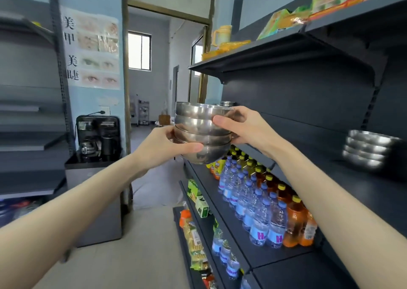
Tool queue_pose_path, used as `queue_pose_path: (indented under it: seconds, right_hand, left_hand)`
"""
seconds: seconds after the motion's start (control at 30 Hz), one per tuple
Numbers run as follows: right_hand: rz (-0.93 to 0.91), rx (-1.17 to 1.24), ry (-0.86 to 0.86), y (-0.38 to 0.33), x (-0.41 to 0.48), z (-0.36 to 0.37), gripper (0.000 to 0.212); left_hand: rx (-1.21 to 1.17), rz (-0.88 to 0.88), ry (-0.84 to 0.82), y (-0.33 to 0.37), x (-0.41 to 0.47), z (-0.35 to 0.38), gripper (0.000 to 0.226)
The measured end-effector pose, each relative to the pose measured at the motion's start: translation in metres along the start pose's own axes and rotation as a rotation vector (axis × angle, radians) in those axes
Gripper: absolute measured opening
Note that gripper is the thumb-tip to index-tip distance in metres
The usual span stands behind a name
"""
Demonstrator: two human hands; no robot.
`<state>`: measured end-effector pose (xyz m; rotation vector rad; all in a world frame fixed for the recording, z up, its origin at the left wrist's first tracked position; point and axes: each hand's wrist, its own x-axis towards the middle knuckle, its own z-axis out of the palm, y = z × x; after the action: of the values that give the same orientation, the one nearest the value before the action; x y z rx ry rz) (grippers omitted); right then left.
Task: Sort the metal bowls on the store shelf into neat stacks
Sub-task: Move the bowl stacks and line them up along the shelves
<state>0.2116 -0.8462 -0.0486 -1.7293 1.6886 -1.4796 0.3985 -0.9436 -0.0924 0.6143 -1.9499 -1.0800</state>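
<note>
A stack of several nested metal bowls [201, 132] is held in the air in front of the dark shelf [374, 192], near its left end. My left hand [163, 145] grips the stack's lower left side, thumb across the bottom bowl. My right hand [244, 127] holds its upper right side, thumb on the rim area. A second stack of metal bowls [367, 150] rests on the shelf at the right. More metal bowls [226, 103] sit far back on the same shelf, partly hidden behind the held stack.
Rows of water and orange drink bottles [259, 203] fill the shelf below. Snack packets [196, 240] line the lowest shelves. The upper shelf [275, 49] carries yellow packages and a jug. A coffee machine [98, 137] stands on a cabinet at the left, across the aisle.
</note>
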Motion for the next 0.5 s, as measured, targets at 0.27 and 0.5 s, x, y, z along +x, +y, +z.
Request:
queue_pose_path:
  seconds: [0.27, 0.5]
  right_hand:
    - [-0.035, -0.031, -0.032, 0.013, 0.099, 0.078, 0.064]
    - [-0.010, -0.030, -0.020, 0.038, 0.183, 0.125, 0.071]
  left_hand:
    - [0.007, 0.012, 0.041, -0.063, 0.063, -0.085, 0.048]
    - [0.002, 0.018, -0.016, -0.112, 0.132, -0.133, 0.041]
